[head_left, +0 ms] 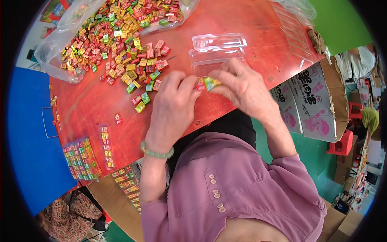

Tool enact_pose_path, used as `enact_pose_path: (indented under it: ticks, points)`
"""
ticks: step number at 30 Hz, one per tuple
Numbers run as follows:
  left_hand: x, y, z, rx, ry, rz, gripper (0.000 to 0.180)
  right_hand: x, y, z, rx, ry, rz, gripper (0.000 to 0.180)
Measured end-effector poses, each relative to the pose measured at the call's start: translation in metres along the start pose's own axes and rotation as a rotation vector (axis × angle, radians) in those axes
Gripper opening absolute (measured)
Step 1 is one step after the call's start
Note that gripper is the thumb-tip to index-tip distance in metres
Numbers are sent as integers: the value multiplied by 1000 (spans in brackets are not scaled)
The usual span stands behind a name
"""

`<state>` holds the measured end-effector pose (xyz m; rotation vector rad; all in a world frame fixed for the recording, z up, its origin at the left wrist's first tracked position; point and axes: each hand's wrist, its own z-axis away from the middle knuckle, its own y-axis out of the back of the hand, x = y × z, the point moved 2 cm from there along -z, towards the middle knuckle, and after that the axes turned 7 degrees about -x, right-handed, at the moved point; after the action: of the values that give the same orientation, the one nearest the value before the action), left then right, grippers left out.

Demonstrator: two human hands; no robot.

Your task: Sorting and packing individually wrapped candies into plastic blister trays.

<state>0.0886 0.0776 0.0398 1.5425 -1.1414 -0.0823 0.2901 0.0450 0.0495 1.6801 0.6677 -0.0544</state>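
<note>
My left hand (173,105), with a green bangle at its wrist, is closed and pinches a small red wrapped block (200,84). Fingers of my right hand (244,86) are closed on a small green-and-yellow wrapped block (210,83), end to end with the red one. Whether more blocks hide inside my fingers I cannot tell. Just beyond my hands, clear plastic trays (219,42) lie on the red table (177,48). To the left of my left hand are several loose blocks (140,107), part of a big pile (121,44) of red, yellow and green ones.
A clear plastic bag (54,54) spreads around the pile. Filled trays stand stacked (82,158) at the table's left edge, beside a single filled tray (106,147). Below is a cardboard box (113,201) holding filled trays. Printed cartons (300,105) and a red stool (342,143) stand at right.
</note>
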Motion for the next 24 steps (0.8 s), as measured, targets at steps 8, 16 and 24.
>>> enact_pose_path:
  ticks: [8, 16, 24]
  points:
    - [-9, -32, -44, -43, -16, 3, 27, 43, 0, -6, -5, -89, -10, 34]
    - [-12, -39, -46, -42, -17, 1, 29, 52, -4, -1, 9, -86, -14, 38]
    - [-4, -34, -34, -29, -29, -62, 39, 46, -2, 11, 73, -120, 7, 41]
